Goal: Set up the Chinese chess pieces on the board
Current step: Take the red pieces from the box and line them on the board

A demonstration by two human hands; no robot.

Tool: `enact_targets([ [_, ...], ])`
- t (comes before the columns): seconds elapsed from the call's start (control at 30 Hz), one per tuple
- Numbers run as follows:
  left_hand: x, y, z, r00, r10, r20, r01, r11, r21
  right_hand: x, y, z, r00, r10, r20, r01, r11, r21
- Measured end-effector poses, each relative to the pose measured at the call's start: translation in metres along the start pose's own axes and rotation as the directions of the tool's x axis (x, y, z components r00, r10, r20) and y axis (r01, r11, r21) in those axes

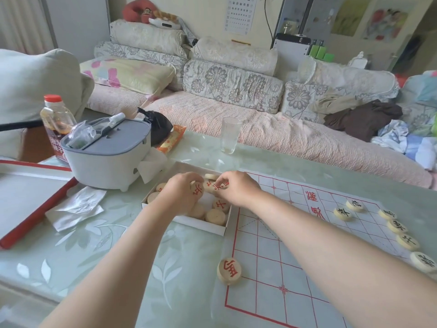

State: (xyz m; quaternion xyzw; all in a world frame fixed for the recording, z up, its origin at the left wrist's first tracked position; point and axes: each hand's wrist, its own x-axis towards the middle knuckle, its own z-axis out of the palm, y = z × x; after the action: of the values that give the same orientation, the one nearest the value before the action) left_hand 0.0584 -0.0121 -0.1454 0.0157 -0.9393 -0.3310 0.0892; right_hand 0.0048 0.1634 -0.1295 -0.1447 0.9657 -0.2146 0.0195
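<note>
A white paper board [295,268] with red grid lines lies on the table at the right. One red-lettered wooden piece [229,271] sits at the board's near left edge. Several black-lettered pieces [399,227] stand along its far right side. A white cardboard box [201,224] left of the board holds several round wooden pieces. Both hands are in the box. My left hand [181,195] grips a red-lettered piece [197,189]. My right hand [236,189] pinches another red-lettered piece [214,185] beside it.
A grey-lidded white container [111,152] stands behind the box, with a sauce bottle [55,119] and a black bag [157,125] near it. An empty glass [230,136] stands at the table's far edge. A red-edged tray [28,197] and crumpled paper [75,210] lie at left. A sofa is behind.
</note>
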Motion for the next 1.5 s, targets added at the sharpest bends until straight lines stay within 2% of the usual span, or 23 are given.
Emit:
enact_targets([
  [0.13,0.002,0.0,0.002,1.0,-0.005,-0.009,0.004,1.0,-0.019,0.005,-0.001,0.01,0.999,-0.02,-0.042,0.018,0.998,-0.059],
  [0.33,0.007,0.012,0.006,1.0,-0.01,0.003,0.01,0.997,-0.07,-0.006,0.016,-0.002,0.991,-0.013,-0.134,0.021,0.998,0.059],
  [0.43,0.006,0.033,0.013,0.999,0.011,0.037,-0.005,0.988,-0.156,-0.018,0.044,-0.02,0.981,0.003,-0.191,0.006,0.999,0.046],
  [0.67,0.0,0.092,0.048,0.993,0.073,0.097,-0.045,0.963,-0.265,-0.047,0.13,-0.061,0.959,0.186,-0.215,-0.189,0.982,0.01],
  [0.8,-0.004,0.115,0.073,0.983,0.092,0.158,-0.053,0.971,-0.235,-0.054,0.167,-0.061,0.951,0.25,-0.181,-0.25,0.968,0.027],
  [1.0,-0.006,0.122,0.094,0.966,0.112,0.234,-0.05,0.966,-0.255,-0.052,0.184,-0.054,0.947,0.228,-0.228,-0.221,0.974,0.055],
  [1.1,-0.005,0.123,0.098,0.97,0.088,0.228,-0.019,0.957,-0.289,-0.05,0.188,-0.052,0.959,0.2,-0.199,-0.201,0.98,0.015],
  [1.3,-0.004,0.127,0.105,0.977,0.001,0.213,0.082,0.921,-0.381,-0.057,0.184,-0.06,0.984,0.088,-0.153,-0.08,0.995,0.057],
  [1.5,-0.013,0.136,0.106,0.961,-0.041,0.275,0.205,0.772,-0.602,-0.082,0.147,-0.075,0.996,-0.062,-0.061,0.075,0.967,0.245],
])
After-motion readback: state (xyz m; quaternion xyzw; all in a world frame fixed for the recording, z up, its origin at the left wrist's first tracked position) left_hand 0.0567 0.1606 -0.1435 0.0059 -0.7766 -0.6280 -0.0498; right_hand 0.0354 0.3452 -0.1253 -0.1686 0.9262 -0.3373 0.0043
